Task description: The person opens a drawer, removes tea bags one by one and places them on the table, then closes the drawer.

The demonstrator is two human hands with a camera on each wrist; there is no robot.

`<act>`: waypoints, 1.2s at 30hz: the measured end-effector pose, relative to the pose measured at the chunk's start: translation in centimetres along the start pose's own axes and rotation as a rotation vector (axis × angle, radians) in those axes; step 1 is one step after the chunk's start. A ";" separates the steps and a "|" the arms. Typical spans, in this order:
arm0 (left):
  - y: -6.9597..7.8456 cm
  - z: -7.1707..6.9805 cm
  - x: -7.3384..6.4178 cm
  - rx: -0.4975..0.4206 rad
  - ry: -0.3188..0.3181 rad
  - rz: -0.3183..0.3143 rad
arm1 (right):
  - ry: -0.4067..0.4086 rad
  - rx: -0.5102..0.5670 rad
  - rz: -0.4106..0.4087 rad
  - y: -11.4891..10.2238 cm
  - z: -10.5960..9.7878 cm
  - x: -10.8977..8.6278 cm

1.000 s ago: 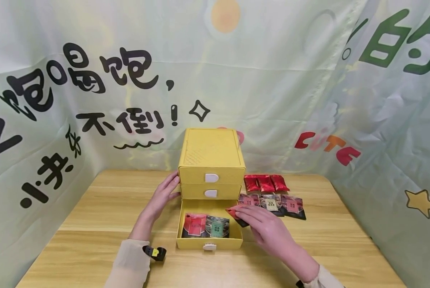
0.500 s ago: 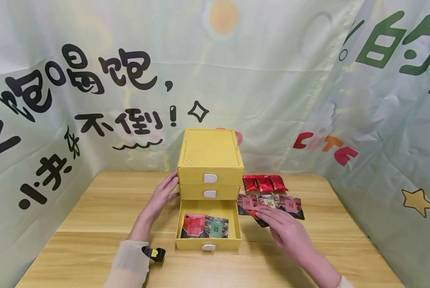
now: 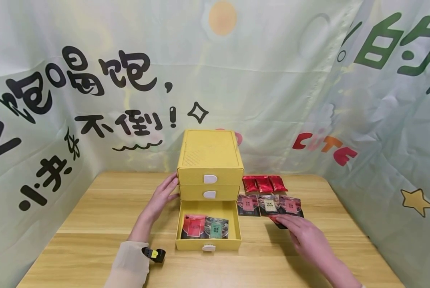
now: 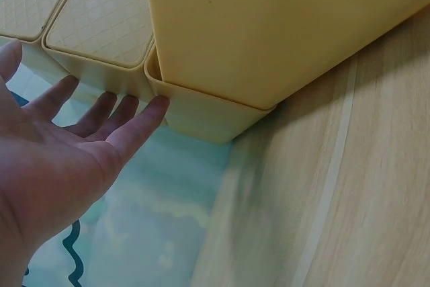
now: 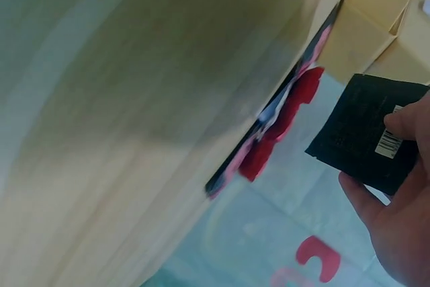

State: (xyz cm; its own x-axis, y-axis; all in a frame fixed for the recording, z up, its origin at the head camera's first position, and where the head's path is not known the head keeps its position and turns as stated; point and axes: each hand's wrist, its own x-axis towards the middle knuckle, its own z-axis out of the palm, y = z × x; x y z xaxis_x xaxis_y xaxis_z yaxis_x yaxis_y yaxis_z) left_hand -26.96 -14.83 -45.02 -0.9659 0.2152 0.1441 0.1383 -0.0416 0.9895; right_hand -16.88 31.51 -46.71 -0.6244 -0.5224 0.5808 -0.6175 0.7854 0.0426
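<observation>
A yellow drawer box [image 3: 210, 150] stands at the table's middle, its bottom drawer [image 3: 224, 244] pulled out. Inside lie a red-and-black sachet [image 3: 195, 226] and a green-labelled one [image 3: 216, 229]. My left hand [image 3: 159, 201] rests its spread fingertips against the left side of the box; the left wrist view shows these fingers [image 4: 144, 117] at the drawer edges. My right hand [image 3: 308, 237] pinches a flat square sachet [image 5: 363, 129] between thumb and fingers, right of the drawer. Its dark back with a barcode faces the right wrist camera, and its red corner shows in the head view.
Right of the box lies a row of flat sachets: one pink-labelled [image 3: 248, 205], one cream-labelled [image 3: 270, 205], another pink-labelled [image 3: 291, 205]. Behind them sit shiny red packets [image 3: 264, 184]. A printed curtain [image 3: 272, 100] closes off the wooden table [image 3: 128, 200] at the back and sides.
My right hand has carried the pinched sachet rightward, from over the open drawer's right edge to in front of the sachet row. The left hand stays at the box.
</observation>
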 end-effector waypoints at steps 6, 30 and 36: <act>0.1 0.0 -0.1 0.003 0.002 -0.001 | -0.052 -0.020 0.056 1.0 0.0 -0.9; 0.0 0.0 0.0 0.000 0.009 -0.004 | -0.406 -0.016 0.292 2.1 0.0 -2.5; -0.1 0.0 0.0 0.002 0.010 -0.008 | -0.476 0.031 0.295 2.4 0.2 -2.7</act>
State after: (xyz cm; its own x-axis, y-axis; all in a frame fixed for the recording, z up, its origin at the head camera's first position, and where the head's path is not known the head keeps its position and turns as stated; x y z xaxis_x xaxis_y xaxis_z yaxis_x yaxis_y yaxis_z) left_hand -27.02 -14.87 -45.09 -0.9691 0.2056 0.1364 0.1315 -0.0377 0.9906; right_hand -16.74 34.71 -48.29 -0.9154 -0.3797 0.1334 -0.3931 0.9147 -0.0939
